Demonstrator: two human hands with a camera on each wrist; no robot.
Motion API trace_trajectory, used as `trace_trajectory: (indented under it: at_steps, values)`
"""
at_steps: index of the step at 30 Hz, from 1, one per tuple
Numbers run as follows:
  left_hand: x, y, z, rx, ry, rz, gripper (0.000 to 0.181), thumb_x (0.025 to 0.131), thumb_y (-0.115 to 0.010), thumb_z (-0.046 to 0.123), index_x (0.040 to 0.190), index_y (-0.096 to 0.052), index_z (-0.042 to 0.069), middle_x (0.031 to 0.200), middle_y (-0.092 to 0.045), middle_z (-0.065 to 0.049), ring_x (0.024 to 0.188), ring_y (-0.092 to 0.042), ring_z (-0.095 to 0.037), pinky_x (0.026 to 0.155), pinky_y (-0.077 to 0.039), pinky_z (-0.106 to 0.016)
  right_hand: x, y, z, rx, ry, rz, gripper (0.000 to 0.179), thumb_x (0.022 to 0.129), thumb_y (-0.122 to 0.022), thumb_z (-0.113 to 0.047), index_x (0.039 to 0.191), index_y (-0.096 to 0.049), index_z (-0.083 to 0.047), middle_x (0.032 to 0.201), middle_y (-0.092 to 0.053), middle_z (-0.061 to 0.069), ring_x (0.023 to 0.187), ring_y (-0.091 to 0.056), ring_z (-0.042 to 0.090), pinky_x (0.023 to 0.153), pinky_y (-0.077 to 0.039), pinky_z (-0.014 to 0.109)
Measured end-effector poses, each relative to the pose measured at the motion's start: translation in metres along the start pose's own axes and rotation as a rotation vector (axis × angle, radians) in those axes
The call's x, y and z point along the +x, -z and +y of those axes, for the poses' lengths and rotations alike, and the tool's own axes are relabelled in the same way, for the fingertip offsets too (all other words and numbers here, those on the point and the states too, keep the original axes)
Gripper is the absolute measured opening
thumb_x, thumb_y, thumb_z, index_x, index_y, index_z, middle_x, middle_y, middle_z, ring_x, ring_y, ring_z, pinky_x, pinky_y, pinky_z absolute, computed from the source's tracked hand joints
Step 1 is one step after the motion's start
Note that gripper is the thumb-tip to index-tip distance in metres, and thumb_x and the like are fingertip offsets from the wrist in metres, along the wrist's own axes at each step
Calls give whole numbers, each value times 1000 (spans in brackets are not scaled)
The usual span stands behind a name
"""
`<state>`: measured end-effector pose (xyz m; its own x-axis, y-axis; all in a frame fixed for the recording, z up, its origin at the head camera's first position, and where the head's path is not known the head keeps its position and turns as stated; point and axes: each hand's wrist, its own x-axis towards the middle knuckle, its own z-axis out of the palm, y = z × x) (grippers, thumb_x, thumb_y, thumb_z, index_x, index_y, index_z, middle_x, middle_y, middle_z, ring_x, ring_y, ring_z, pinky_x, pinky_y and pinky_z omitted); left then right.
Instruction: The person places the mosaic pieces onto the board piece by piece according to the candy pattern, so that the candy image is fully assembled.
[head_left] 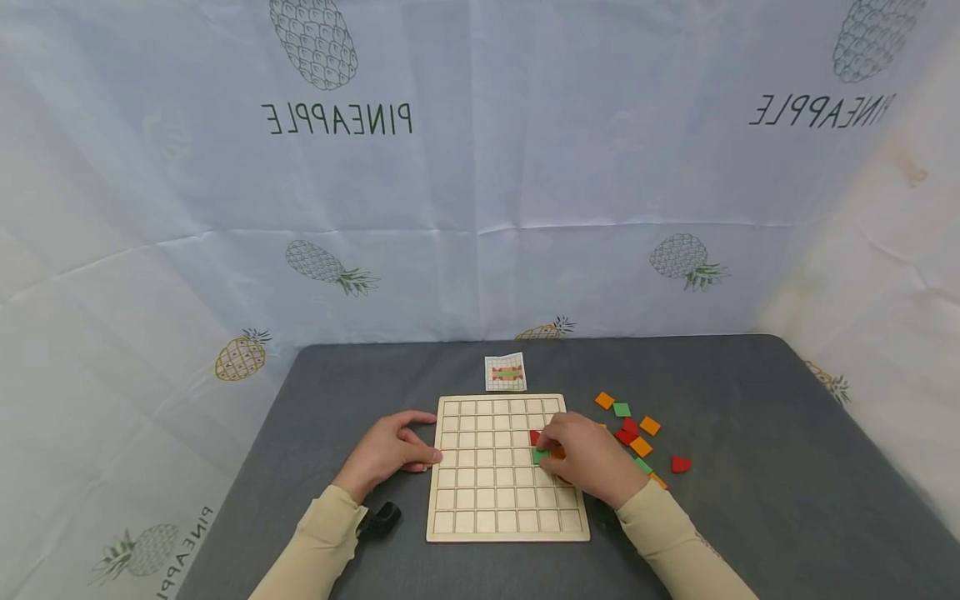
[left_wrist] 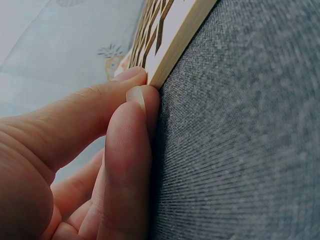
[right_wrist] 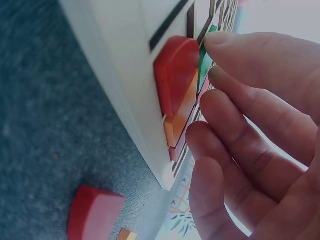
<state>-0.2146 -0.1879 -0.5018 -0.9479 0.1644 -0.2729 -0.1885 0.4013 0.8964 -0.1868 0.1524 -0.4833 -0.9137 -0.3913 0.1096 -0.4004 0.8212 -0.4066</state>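
Observation:
A pale wooden grid board [head_left: 476, 477] lies on the table. My left hand [head_left: 392, 451] holds its left edge, thumb tip and fingertips right at the rim in the left wrist view. Over the board's right side, my right hand [head_left: 592, 454] pinches a green tile [head_left: 539, 457] between thumb and forefinger, close on the grid. Just beyond that tile sits a red piece [head_left: 535, 437]. In the right wrist view, another red piece [right_wrist: 176, 72] and an orange tile [right_wrist: 182, 110] rest on the board near its edge. The right hand partly covers these pieces in the head view.
Loose orange, green and red pieces are scattered right of the board, including a red one [head_left: 681, 464] farther out. A small pattern card [head_left: 506, 372] lies beyond the board. A black object [head_left: 381, 518] shows at the left wrist. Pineapple-print cloth [head_left: 480, 183] hangs behind the table.

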Motion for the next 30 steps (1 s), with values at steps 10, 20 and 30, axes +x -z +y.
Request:
trace_trajectory:
  at_steps: [10,20,30]
  values:
    - [2,-2,1,2,-9,-3,73,79,-98,16,145,-67,12,86,-77,-11,76,-77,-20,72,-67,-36,-2,12,12,10,-11,8,12,90,-91,-19,91,-79,-23,87,-65,-11,81,-58,7,69,-53,22]
    - [2,-3,-2,2,6,7,73,79,-98,15,145,-67,12,87,-77,-11,77,-77,-20,71,-67,-35,-22,42,50,13,-93,8,12,92,-87,-12,101,-82,-19,98,-72,-9,89,-67,10,79,-60,33]
    - [1,-2,-2,2,-3,8,74,80,-98,16,146,-66,12,88,-78,-11,77,-77,-20,73,-67,-36,-57,61,81,16,-117,-14,12,91,-87,-12,97,-80,-19,95,-69,-10,89,-66,11,77,-61,33]
